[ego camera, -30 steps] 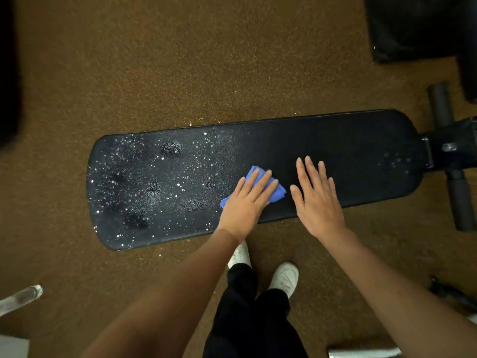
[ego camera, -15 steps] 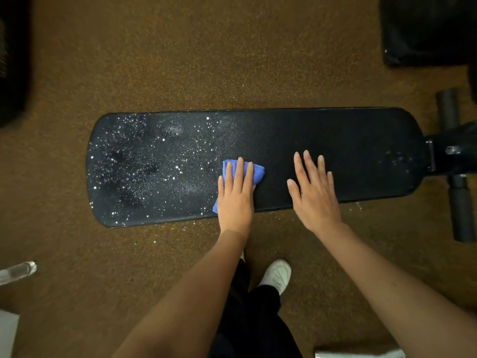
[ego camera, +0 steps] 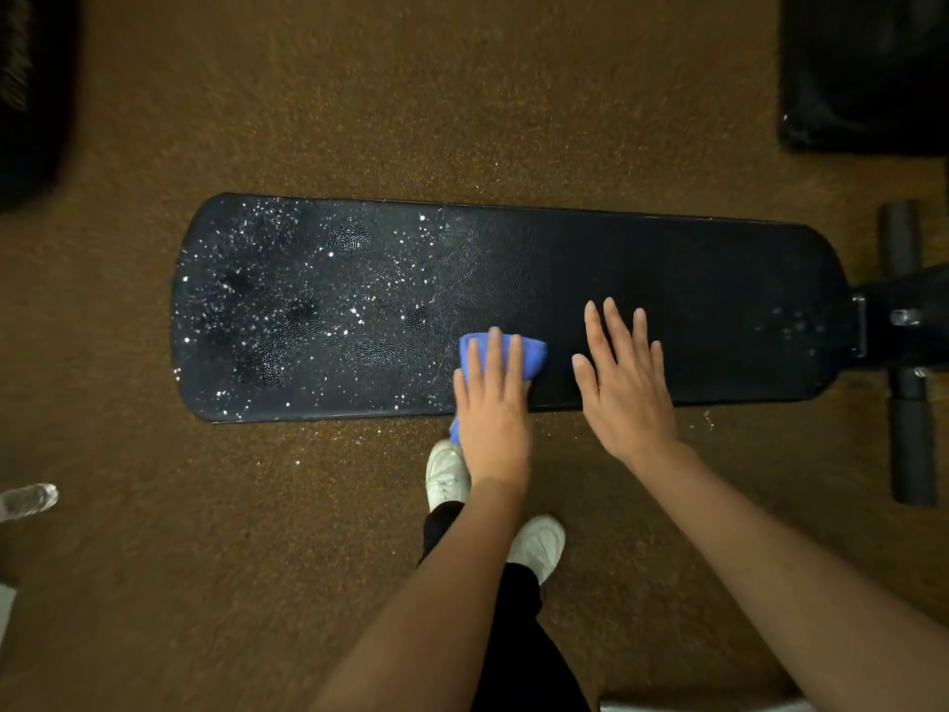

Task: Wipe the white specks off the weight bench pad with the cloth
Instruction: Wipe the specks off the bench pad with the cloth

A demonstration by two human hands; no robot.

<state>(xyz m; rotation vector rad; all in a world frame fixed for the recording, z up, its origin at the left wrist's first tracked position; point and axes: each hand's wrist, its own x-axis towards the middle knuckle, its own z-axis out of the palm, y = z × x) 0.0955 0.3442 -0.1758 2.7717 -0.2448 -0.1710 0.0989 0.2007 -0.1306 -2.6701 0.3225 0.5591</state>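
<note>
Mid-wipe at the near edge of the pad, cloth under my flat left hand.

My left hand (ego camera: 492, 403) presses the blue cloth (ego camera: 531, 354) flat with straight fingers, no pinch, so more fabric drags over the weight bench pad (ego camera: 667, 280). Right hand (ego camera: 624, 382) lies open and flat just right of it, holds nothing, likely bracing me. White specks (ego camera: 287, 305) cover the pad's left half; the right half looks mostly clean, so I judge roughly half remains. No brand, label or writing readable.
</note>
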